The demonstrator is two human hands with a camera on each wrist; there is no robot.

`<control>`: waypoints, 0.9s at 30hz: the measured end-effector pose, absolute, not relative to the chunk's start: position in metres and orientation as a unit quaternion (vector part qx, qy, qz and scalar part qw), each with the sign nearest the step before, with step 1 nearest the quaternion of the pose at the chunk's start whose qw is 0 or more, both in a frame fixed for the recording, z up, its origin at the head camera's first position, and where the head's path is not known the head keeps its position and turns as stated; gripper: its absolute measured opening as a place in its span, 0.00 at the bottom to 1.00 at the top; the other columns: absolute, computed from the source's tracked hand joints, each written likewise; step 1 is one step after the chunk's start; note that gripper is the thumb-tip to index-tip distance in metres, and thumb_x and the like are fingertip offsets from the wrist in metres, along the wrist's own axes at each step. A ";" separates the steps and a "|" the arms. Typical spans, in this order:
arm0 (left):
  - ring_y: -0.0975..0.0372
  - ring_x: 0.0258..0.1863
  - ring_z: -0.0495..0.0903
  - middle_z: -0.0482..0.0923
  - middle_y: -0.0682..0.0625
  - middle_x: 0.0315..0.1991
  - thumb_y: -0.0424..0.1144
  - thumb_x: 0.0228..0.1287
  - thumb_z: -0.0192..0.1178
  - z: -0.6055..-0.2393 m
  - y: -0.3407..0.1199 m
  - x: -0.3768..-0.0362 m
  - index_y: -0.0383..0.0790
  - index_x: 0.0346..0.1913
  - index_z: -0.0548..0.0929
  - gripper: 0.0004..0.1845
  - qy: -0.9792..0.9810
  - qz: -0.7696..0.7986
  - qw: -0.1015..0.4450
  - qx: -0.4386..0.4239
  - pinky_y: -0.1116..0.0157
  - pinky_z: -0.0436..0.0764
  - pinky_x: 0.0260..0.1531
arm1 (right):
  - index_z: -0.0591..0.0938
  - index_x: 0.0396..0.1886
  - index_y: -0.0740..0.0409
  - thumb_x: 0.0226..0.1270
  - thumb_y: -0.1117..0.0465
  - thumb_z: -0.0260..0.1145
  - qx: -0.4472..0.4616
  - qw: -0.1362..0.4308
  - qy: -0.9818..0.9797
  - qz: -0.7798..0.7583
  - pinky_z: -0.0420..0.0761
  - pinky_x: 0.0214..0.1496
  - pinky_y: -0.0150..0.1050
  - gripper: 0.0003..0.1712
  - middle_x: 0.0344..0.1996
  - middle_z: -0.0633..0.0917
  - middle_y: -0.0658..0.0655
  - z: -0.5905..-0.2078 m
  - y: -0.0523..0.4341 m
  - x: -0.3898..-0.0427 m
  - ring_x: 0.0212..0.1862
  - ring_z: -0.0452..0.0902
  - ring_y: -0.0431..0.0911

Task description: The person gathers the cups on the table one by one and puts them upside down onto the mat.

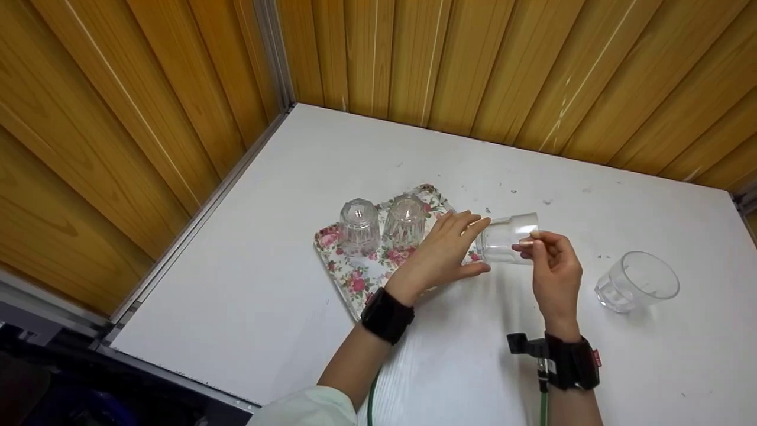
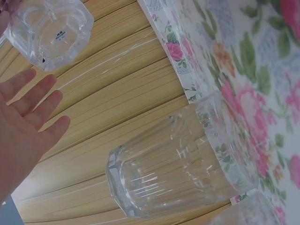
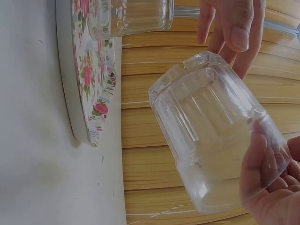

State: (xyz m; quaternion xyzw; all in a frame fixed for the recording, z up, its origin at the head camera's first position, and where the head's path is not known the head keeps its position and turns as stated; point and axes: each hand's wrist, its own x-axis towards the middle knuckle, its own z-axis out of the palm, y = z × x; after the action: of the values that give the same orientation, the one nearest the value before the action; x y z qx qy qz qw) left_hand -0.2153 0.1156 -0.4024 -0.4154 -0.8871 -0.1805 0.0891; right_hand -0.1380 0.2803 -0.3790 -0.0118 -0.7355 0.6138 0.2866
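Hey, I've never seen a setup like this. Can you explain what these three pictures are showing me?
There's no robot here, just a person working with bare hands. The widest picture looks down from the person's head; the other two are taken from the left and right wrists, so the scene appears turned sideways. On the white table lies a flowered tray with two upside-down glasses on it. An upright glass stands off to the right. The right hand holds a tipped glass near its rim, while the left hand is open near its base.
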 end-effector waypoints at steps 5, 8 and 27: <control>0.59 0.66 0.57 0.62 0.48 0.64 0.61 0.56 0.55 -0.405 0.117 -0.215 0.44 0.69 0.54 0.43 -0.882 -0.184 0.093 -0.424 0.60 0.47 0.69 | 0.72 0.42 0.81 0.65 0.74 0.52 -0.005 0.285 -0.731 0.620 0.79 0.35 0.27 0.11 0.28 0.82 0.54 -0.380 0.281 -0.138 0.32 0.82 0.40; 0.59 0.66 0.57 0.62 0.48 0.64 0.61 0.56 0.55 -0.406 0.118 -0.214 0.44 0.70 0.53 0.43 -0.880 -0.186 0.097 -0.426 0.60 0.47 0.69 | 0.72 0.42 0.80 0.65 0.73 0.52 -0.002 0.284 -0.724 0.629 0.79 0.36 0.28 0.11 0.29 0.82 0.55 -0.386 0.285 -0.141 0.32 0.82 0.41; 0.60 0.64 0.59 0.61 0.49 0.64 0.57 0.55 0.59 -0.407 0.120 -0.213 0.43 0.70 0.50 0.46 -0.877 -0.209 0.109 -0.419 0.62 0.49 0.69 | 0.70 0.42 0.82 0.64 0.73 0.53 0.067 0.271 -0.671 0.687 0.80 0.37 0.30 0.12 0.29 0.81 0.58 -0.393 0.286 -0.142 0.34 0.82 0.44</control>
State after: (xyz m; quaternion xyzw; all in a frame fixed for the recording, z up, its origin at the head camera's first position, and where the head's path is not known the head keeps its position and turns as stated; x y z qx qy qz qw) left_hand -0.2126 0.1199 -0.4068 -0.4194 -0.8767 -0.2088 0.1088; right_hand -0.1420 0.2856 -0.3925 0.0669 -0.6711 0.6869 0.2706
